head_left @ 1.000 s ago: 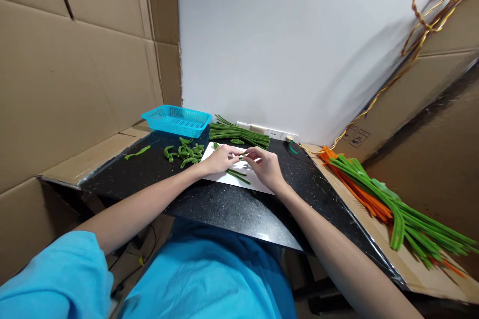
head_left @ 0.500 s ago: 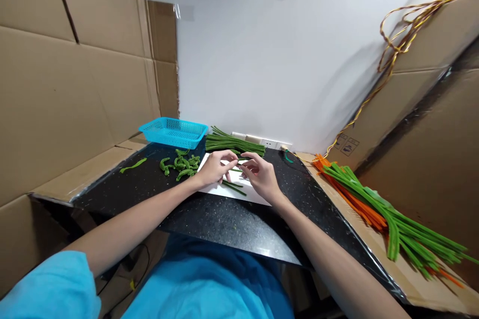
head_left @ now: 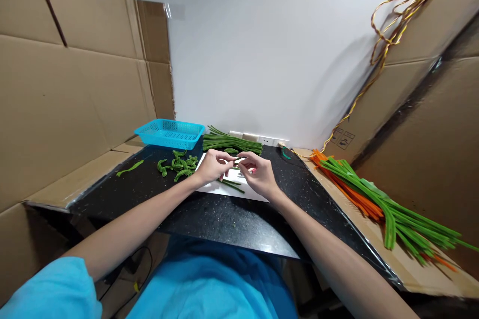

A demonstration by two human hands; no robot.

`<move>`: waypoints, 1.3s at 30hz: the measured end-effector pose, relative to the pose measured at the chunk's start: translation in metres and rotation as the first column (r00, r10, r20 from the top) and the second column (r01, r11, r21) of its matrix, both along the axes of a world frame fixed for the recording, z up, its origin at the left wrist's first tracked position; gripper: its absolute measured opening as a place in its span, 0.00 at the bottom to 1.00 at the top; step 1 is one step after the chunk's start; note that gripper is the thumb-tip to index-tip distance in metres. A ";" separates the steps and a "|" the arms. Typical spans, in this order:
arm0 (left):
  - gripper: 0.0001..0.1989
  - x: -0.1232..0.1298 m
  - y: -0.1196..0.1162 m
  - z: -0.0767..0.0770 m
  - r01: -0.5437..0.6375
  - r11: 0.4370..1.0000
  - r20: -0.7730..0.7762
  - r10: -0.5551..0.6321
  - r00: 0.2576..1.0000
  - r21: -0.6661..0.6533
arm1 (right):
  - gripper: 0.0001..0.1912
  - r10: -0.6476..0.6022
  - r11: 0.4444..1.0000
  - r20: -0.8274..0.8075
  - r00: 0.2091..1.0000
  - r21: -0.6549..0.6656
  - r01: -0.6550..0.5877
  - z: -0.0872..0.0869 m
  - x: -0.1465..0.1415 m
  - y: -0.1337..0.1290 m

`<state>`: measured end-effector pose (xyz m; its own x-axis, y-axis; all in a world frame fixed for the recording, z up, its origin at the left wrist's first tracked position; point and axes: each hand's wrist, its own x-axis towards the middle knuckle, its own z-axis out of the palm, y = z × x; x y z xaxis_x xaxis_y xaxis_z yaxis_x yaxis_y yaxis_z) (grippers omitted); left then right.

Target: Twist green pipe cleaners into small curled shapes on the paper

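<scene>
Because the curled green pieces (head_left: 179, 163) lie left of the white sheet (head_left: 214, 188), they are probably out of the way; above it, the left hand (head_left: 213, 167) and right hand (head_left: 261, 173) pinch a thin green stem (head_left: 238, 159) between closed fingertips, seemingly for control.

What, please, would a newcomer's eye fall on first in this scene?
Probably the bright blue basket at the back left of the black tabletop, then the green stems and orange stems on the cardboard ledge at right. In the centre, the left hand and right hand pinch a small green piece above a white sheet.
</scene>
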<state>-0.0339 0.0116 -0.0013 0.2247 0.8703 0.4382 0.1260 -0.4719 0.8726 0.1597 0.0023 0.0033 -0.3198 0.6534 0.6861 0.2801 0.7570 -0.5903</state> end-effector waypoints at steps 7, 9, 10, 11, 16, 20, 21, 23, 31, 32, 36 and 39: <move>0.14 0.000 -0.001 0.003 0.071 0.997 -0.015 -0.071 0.997 -0.028 | 0.11 -0.003 1.000 -0.017 1.000 -0.019 0.003 0.003 0.002 0.003; 0.14 -0.001 -0.001 0.002 0.089 0.996 -0.028 -0.090 0.996 -0.022 | 0.11 0.011 0.999 -0.019 1.000 -0.035 -0.011 0.003 0.005 0.004; 0.14 -0.002 0.000 0.001 0.094 0.995 -0.038 -0.095 0.995 -0.019 | 0.10 0.016 0.999 -0.023 1.000 -0.044 -0.017 0.003 0.006 0.005; 0.14 -0.002 0.000 0.001 0.094 0.995 -0.048 -0.095 0.994 -0.018 | 0.09 0.021 0.998 -0.028 0.999 -0.054 -0.022 0.003 0.006 0.005; 0.19 -0.002 0.000 -0.002 0.052 0.998 -0.102 -0.048 0.994 0.038 | 0.08 0.033 0.995 -0.063 0.997 -0.094 -0.038 0.003 0.006 0.006; 0.20 -0.002 0.000 -0.003 -0.010 0.985 -0.171 0.039 0.985 0.170 | 0.13 0.047 0.986 -0.128 0.991 -0.155 -0.067 0.003 0.004 0.008; 0.19 -0.002 0.000 -0.003 -0.026 0.983 -0.176 0.059 0.983 0.184 | 0.14 0.051 0.983 -0.141 0.989 -0.166 -0.074 0.003 0.004 0.008; 0.18 -0.003 -0.001 -0.004 -0.040 0.982 -0.176 0.074 0.982 0.187 | 0.16 0.058 0.981 -0.156 0.986 -0.175 -0.086 0.002 0.004 0.009; 0.16 -0.001 -0.002 -0.001 -0.025 0.974 -0.084 0.044 0.995 0.224 | 0.16 0.077 0.966 -0.206 0.975 -0.226 -0.124 -0.002 0.003 0.011; 0.16 -0.001 -0.002 -0.001 -0.031 0.971 -0.081 0.051 0.995 0.237 | 0.16 0.079 0.965 -0.206 0.975 -0.231 -0.127 -0.001 0.003 0.011; 0.12 0.000 -0.001 -0.003 -0.064 0.960 -0.083 0.089 0.992 0.272 | 0.15 0.097 0.963 -0.191 0.977 -0.231 -0.140 0.002 0.003 0.009; 0.12 0.001 0.001 -0.002 -0.052 0.980 -0.014 0.056 0.998 0.193 | 0.15 0.093 0.962 -0.197 0.976 -0.234 -0.139 0.005 0.002 0.007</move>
<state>-0.0328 0.0124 -0.0037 0.1901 0.7809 0.5950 0.1717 -0.6232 0.7630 0.1613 0.0098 0.0080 -0.2880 0.7743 0.5635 0.0696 0.6038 -0.7941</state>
